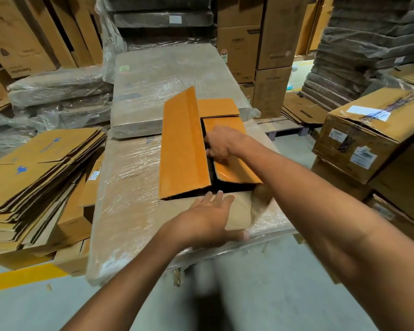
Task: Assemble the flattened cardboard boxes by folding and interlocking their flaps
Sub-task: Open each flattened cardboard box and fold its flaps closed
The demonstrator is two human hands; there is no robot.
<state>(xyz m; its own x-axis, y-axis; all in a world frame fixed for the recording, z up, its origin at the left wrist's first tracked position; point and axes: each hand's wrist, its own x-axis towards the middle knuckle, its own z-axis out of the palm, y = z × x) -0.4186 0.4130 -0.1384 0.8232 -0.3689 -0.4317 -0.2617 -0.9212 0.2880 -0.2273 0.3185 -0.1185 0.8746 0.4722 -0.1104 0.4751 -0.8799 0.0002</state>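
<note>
On a plastic-wrapped cardboard bundle [129,187] sits an orange-brown cardboard box [225,107], left flap [184,149] raised; right hand [221,143] grips its right flap [237,170], left hand [208,218] presses flat on the near flap [240,211].

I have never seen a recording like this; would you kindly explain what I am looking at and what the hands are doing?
No machine here: one camera worn on a person's head looks down at their bare hands. A half-built cardboard box rests on a plastic-wrapped bundle. The right hand curls its fingers over the right flap's edge, while the left hand lies flat, fingers straight, on the near panel. The long left flap stands up, tilted. A stack of flattened boxes lies to the left.
</note>
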